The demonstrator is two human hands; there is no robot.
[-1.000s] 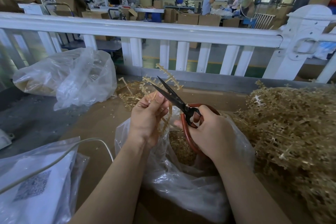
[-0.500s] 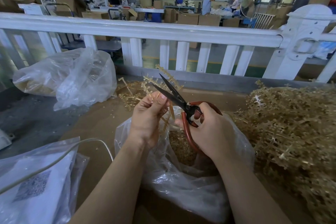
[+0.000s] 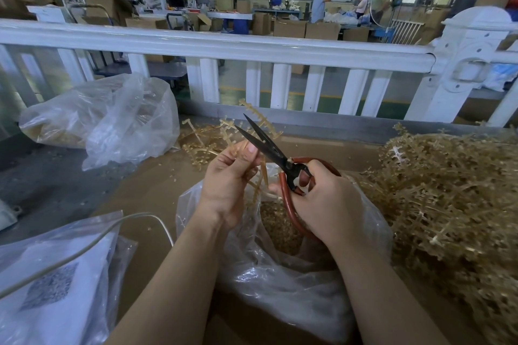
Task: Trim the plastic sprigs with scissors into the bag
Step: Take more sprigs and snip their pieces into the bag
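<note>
The tabletop (image 3: 145,187) is brown over most of its width, with a grey strip along its left side; a clear bag (image 3: 280,283) half full of small tan cuttings stands open at the middle; a large heap of tan plastic sprigs (image 3: 448,199) fills the right side; a smaller loose pile of sprigs (image 3: 201,143) lies at the far edge; a crumpled clear bag (image 3: 106,117) sits far left; a flat white packet in plastic (image 3: 56,283) lies at near left, a pale cable (image 3: 92,244) draped across it; tiny offcuts are scattered nearby.
</note>
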